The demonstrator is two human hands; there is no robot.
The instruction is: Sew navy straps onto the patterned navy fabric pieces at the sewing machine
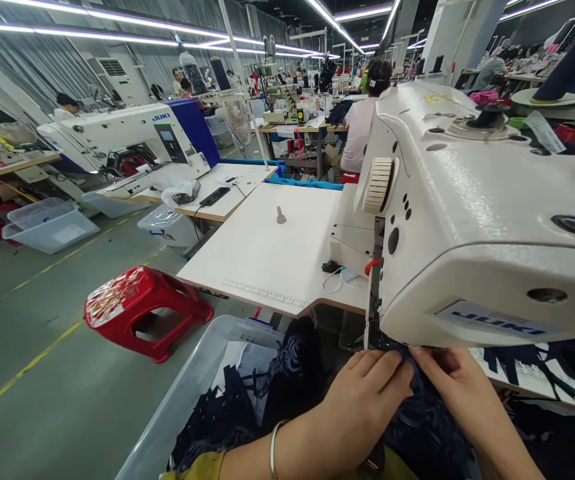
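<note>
In the head view a white sewing machine point(447, 220) stands close in front of me on the right. My left hand point(367, 400), with a metal bangle on the wrist, is closed on a dark navy patterned garment point(425, 427) just below the machine's needle end. My right hand point(455, 377) pinches the same garment from the other side, thumb and fingers together under the machine's head. The garment hangs down between my forearms. The needle and the exact stitching place are hidden behind my fingers and the machine.
A clear plastic bin point(167, 413) with navy garments stands at my lower left. The white worktable point(267, 247) carries a small grey piece. Beyond are a red stool point(142, 303), another sewing machine point(137, 143) and seated people. Dark straps point(527, 363) lie on the right.
</note>
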